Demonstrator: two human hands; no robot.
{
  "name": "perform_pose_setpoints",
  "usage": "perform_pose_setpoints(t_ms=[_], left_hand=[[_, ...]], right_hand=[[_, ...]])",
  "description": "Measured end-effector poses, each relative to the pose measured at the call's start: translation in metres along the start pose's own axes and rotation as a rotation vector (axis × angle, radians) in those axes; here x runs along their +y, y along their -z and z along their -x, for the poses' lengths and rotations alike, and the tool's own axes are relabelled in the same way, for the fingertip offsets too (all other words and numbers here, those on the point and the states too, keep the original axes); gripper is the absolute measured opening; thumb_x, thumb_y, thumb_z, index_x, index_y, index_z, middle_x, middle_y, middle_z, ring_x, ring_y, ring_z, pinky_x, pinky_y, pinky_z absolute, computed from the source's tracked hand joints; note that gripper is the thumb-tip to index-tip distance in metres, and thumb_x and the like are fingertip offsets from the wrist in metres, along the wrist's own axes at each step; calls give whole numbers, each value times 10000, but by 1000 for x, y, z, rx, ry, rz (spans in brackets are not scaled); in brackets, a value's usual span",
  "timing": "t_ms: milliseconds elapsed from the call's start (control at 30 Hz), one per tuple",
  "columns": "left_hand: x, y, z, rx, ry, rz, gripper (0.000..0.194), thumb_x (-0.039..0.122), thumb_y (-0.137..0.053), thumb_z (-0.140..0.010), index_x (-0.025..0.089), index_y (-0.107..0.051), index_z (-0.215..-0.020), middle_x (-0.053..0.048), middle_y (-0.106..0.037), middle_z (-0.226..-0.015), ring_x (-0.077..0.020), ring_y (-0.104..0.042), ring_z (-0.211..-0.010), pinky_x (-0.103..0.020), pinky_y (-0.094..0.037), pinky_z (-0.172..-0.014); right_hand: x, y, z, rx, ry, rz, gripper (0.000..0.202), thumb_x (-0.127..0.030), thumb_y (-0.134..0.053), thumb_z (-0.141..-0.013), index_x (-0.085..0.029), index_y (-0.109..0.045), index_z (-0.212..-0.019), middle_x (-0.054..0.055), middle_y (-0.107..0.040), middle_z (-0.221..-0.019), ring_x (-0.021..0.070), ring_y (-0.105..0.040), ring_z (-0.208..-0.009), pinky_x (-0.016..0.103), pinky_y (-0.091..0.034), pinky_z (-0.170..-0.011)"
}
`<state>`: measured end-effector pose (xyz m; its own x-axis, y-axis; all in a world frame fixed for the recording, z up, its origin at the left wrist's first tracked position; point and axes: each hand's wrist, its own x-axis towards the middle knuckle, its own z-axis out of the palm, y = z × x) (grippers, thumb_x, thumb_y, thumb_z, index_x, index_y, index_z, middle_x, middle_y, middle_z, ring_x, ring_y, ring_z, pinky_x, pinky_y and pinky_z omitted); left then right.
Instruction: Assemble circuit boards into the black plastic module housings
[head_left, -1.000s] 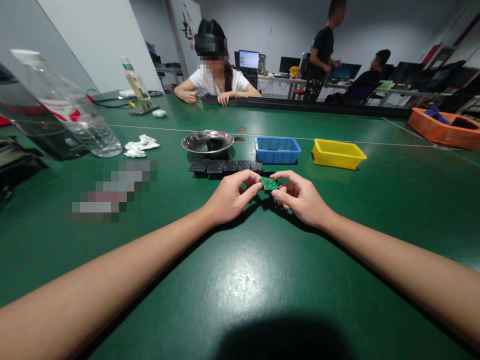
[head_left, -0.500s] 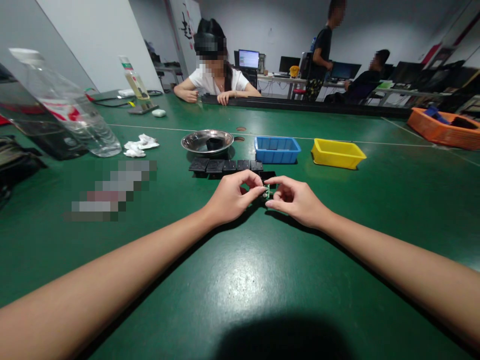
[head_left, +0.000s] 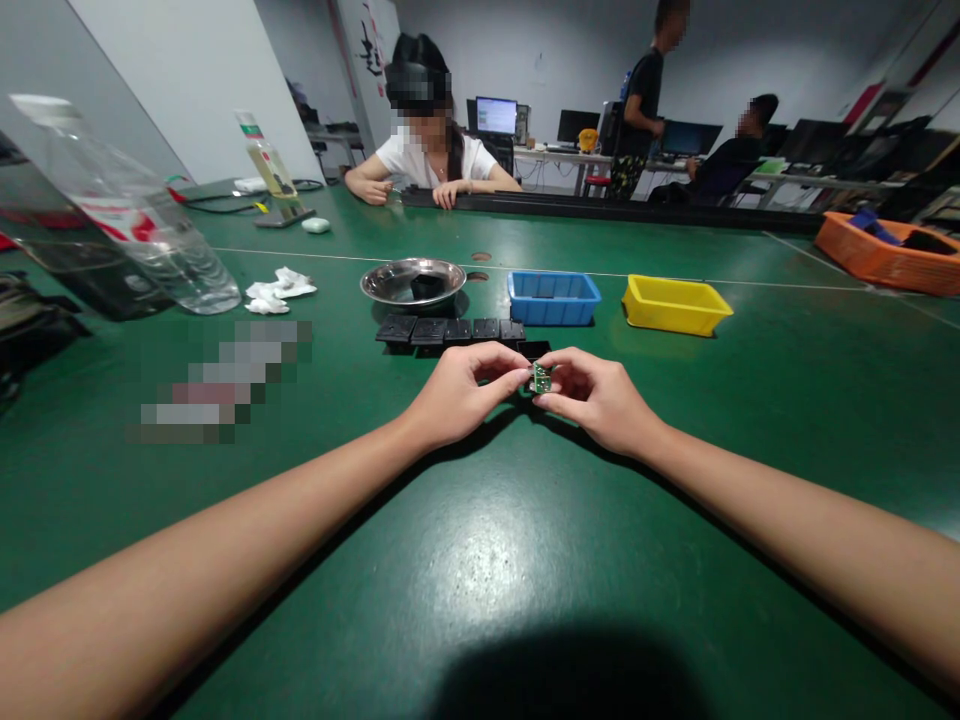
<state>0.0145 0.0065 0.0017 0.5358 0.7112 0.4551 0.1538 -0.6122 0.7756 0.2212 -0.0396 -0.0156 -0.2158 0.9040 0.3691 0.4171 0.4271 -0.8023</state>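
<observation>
Between my two hands is a small green circuit board (head_left: 541, 378), its face with bright spots turned toward me. My left hand (head_left: 474, 392) pinches its left edge between thumb and fingers. From the other side, the thumb and fingers of my right hand (head_left: 598, 398) close on the board's right edge. Just beyond my hands stands a row of black plastic cases (head_left: 429, 332); the right end of the row is partly hidden behind my fingers.
Behind the row are a metal bowl (head_left: 414, 283) with a black part inside, a blue bin (head_left: 553, 300) and a yellow bin (head_left: 677, 306). An orange basket (head_left: 889, 255) stands far right. Bottles (head_left: 150, 225) and crumpled tissue (head_left: 280, 290) are at left. A person (head_left: 435, 150) sits opposite.
The circuit board has turned so that its broad face shows instead of its edge. My right fingers have moved in slightly and closed on it.
</observation>
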Motion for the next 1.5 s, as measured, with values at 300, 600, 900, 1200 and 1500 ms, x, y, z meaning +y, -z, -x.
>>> perform_pose_setpoints(t_ms=[300, 600, 900, 1200, 1500], left_hand=[[-1, 3, 0, -3, -46, -169, 231, 343, -637, -904, 136, -725, -848, -57, -757, -814, -169, -681, -736, -276, -536, -713], [1, 4, 0, -15, -31, -137, 196, 311, -660, -884, 136, -728, -827, -53, -754, -800, -165, -679, -734, -268, -517, -706], [0, 4, 0, -18, -30, -104, 225, 344, -671, -888, 133, -710, -822, -55, -739, -778, -161, -670, -716, -275, -529, -699], [-3, 0, 2, 29, -45, -105, 212, 336, -657, -897, 132, -691, -850, -42, -711, -764, -134, -620, -678, -243, -496, -641], [-3, 1, 1, 8, -135, -241, 242, 331, -594, -946, 140, -674, -821, -22, -684, -721, -118, -580, -630, -228, -451, -617]], right_hand=[[0, 1, 0, 10, 30, -6, 315, -333, -754, -827, -198, -685, -1104, -29, -594, -745, 124, -541, -644, 265, -422, -625], [-1, 0, 1, 16, 30, -19, 330, -340, -770, -808, -181, -692, -1086, -34, -585, -718, 119, -524, -618, 262, -409, -608], [1, 0, 0, 3, 10, -78, 346, -344, -769, -812, -178, -683, -1102, -36, -579, -727, 112, -507, -619, 256, -400, -595], [1, -1, -1, -30, -44, -157, 341, -347, -755, -824, -184, -673, -1112, -32, -592, -742, 110, -507, -620, 255, -411, -592], [3, -1, 0, -38, -48, -174, 346, -361, -761, -821, -181, -671, -1102, -32, -578, -747, 111, -505, -639, 257, -410, -596]])
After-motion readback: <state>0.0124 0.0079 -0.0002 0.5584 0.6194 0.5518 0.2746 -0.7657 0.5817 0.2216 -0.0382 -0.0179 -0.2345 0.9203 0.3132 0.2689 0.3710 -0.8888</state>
